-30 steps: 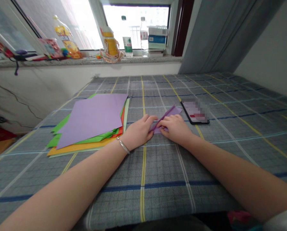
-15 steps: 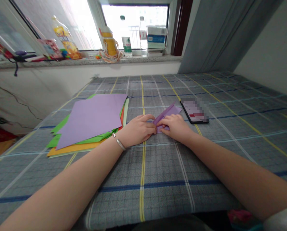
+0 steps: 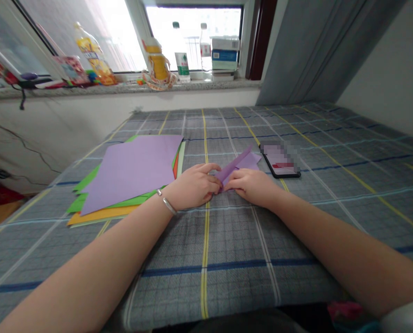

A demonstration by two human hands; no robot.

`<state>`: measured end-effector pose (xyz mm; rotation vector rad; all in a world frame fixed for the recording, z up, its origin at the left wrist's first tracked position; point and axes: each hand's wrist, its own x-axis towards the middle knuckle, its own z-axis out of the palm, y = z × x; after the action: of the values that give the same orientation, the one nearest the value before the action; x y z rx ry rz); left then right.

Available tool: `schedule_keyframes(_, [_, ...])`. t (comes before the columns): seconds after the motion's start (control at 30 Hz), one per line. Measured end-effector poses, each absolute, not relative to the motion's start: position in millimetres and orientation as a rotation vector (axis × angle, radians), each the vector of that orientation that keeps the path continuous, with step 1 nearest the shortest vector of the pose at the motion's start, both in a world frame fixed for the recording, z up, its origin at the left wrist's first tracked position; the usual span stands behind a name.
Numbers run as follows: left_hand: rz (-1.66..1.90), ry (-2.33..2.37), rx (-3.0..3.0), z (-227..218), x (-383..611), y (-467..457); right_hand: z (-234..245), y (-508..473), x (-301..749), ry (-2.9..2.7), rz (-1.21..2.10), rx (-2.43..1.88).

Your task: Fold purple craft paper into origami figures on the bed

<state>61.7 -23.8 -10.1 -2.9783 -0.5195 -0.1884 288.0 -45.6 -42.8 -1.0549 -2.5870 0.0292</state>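
A small piece of folded purple paper (image 3: 241, 159) lies on the plaid cloth between my hands, one flap standing up at a slant. My left hand (image 3: 197, 186) grips its near left end with bent fingers; a silver bangle circles that wrist. On the near side of the paper, my right hand (image 3: 253, 186) pinches the lower edge, thumb and fingers closed together. My fingers hide the paper's near corner. Left of my left hand lies a stack of coloured sheets, with a large purple sheet (image 3: 137, 169) on top and green, orange and red edges showing beneath.
A phone (image 3: 280, 161) with a blurred screen lies right of the folded paper. The plaid cloth (image 3: 234, 240) covers the whole surface. On the windowsill (image 3: 123, 90) behind stand a juice bottle (image 3: 95, 55), a yellow cup (image 3: 157, 64), two clear bottles and a box (image 3: 224, 55).
The purple flap has lifted and looks wider. My left hand has shifted slightly left, and my right fingers have moved down to the paper's near edge.
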Motion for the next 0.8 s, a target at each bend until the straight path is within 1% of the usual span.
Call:
schedule_keyframes(0.17, [-0.152,-0.52,-2.95,-7.7,63.5,-27.6,-41.8,-45.0,290.8,-2.636,-0.003,-1.007])
schedule_keyframes(0.47, [-0.213,-0.567,-2.98,-13.8,63.5,-27.3,-41.1,-46.5,290.5,-2.704,-0.084,-0.968])
schedule_keyframes(0.63, [-0.17,-0.557,-2.966,-10.5,65.1,-28.6,-34.9,-48.8,290.6,-2.758,-0.081,-0.984])
schedule_keyframes(0.8, [-0.204,-0.554,-2.969,-8.6,64.8,-29.9,-26.9,-51.6,295.0,-2.753,-0.086,-0.985])
